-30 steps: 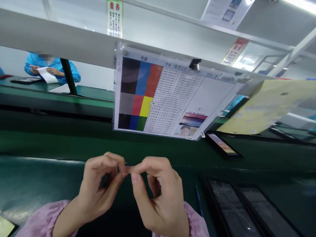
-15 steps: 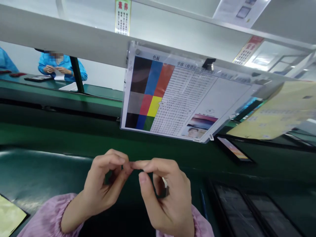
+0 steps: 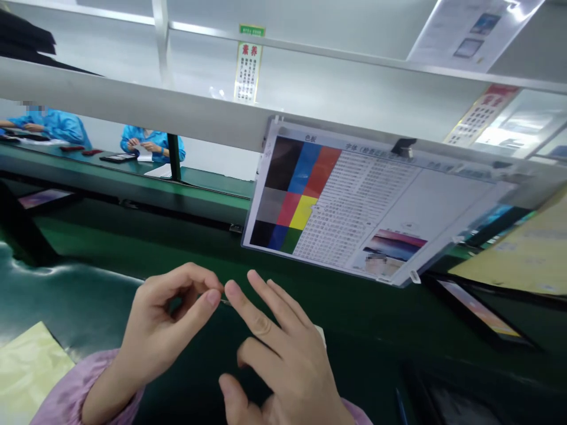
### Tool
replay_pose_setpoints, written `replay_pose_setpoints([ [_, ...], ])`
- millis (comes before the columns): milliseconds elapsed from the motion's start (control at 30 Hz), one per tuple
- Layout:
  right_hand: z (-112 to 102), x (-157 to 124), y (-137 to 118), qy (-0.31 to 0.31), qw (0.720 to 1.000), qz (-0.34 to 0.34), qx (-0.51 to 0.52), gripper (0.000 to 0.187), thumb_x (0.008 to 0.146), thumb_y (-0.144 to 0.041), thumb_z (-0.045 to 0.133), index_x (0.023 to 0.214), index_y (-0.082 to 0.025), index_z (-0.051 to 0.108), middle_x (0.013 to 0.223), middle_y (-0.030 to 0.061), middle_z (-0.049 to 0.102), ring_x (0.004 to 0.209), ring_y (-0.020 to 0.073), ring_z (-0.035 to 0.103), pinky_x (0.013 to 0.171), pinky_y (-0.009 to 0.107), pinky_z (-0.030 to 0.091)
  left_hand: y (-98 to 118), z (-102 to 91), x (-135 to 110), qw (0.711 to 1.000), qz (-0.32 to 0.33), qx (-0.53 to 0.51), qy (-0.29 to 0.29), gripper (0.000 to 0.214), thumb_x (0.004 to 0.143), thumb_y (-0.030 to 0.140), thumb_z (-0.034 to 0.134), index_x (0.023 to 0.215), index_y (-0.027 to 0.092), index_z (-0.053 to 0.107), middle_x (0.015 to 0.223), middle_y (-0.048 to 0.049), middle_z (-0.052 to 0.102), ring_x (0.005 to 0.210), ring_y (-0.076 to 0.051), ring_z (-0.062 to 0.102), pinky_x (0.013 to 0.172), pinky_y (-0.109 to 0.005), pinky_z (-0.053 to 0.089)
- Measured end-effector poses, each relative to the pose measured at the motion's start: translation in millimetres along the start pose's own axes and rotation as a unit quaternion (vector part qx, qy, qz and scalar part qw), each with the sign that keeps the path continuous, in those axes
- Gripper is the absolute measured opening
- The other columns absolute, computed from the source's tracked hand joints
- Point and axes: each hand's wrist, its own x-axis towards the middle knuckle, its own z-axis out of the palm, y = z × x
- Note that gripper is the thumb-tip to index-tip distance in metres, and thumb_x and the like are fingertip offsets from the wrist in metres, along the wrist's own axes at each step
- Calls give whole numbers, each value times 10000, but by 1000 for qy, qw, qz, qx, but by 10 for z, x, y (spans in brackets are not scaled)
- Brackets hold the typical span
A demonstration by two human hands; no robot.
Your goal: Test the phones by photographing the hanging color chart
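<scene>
My left hand is raised over the green bench, thumb and forefinger pinched together on something tiny that I cannot make out. My right hand sits just to its right with fingers stretched out and apart, its forefinger tip nearly touching the left pinch. Both wrists wear pink sleeves. A small white piece peeks out behind my right hand's fingers.
A laminated colour chart sheet hangs from the white rail ahead. A yellow sheet lies at lower left. Dark tablets lie on the green bench at right. Two people in blue coats work at the far bench.
My right hand has let go of its pinch and spread its fingers. The view has swung left and down, so the chart sits further right.
</scene>
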Motion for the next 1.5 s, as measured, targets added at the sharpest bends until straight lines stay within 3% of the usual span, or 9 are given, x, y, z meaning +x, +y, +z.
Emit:
replay_pose_setpoints([
  [167, 25, 15, 7, 6, 1000, -16, -12, 236, 886, -205, 544, 651, -231, 538, 1558, -62, 492, 1442, 292, 480, 1210, 420, 405, 91, -98, -12, 1000, -8, 25, -4, 128, 954, 312, 693, 848, 248, 727, 688, 32, 671, 506, -96, 504, 440, -194, 366],
  [267, 29, 21, 19, 14, 999, -28, -14, 235, 878, -198, 561, 646, -232, 550, 1538, -45, 519, 1413, 303, 515, 1204, 447, 417, 136, -117, -8, 999, 4, 41, -11, 141, 944, 314, 699, 820, 255, 727, 605, 49, 608, 488, -92, 482, 436, -193, 348],
  [600, 7, 8, 7, -37, 999, -23, -12, 265, 910, -185, 572, 648, -215, 544, 1598, -58, 430, 1457, 289, 459, 1295, 435, 212, 164, -149, 16, 998, -22, 41, -40, 181, 942, 330, 697, 780, 275, 758, 525, 64, 519, 452, -80, 404, 427, -181, 318],
  [800, 25, 21, 51, -40, 998, -35, -30, 290, 896, -210, 594, 612, -225, 543, 1537, -18, 526, 1414, 327, 509, 1242, 524, 329, 146, -152, 48, 996, -63, 10, -60, 195, 925, 337, 703, 754, 259, 754, 528, 52, 539, 459, -81, 404, 427, -173, 312],
  [1100, 87, 29, 100, -43, 998, -47, -29, 329, 927, -237, 599, 601, -228, 555, 1515, 0, 551, 1398, 316, 527, 1219, 542, 361, 57, -124, 52, 989, -130, 5, -73, 247, 898, 289, 670, 672, 199, 625, 561, 53, 490, 506, -86, 405, 468, -192, 317],
  [1300, 92, 26, 118, -44, 997, -46, -33, 320, 940, -219, 595, 621, -215, 571, 1518, -20, 553, 1398, 312, 528, 1233, 524, 344, 53, -55, 61, 988, -128, 23, -87, 196, 903, 248, 609, 714, 208, 574, 586, 72, 456, 529, -89, 398, 483, -207, 312],
  [1500, 78, 26, 140, -49, 997, -43, -32, 239, 964, -213, 577, 741, -231, 660, 1411, -5, 653, 1414, 295, 510, 1242, 504, 326, 75, -42, 65, 992, -94, 38, -74, 180, 902, 207, 585, 723, 209, 567, 579, 74, 447, 526, -93, 395, 483, -206, 312],
])
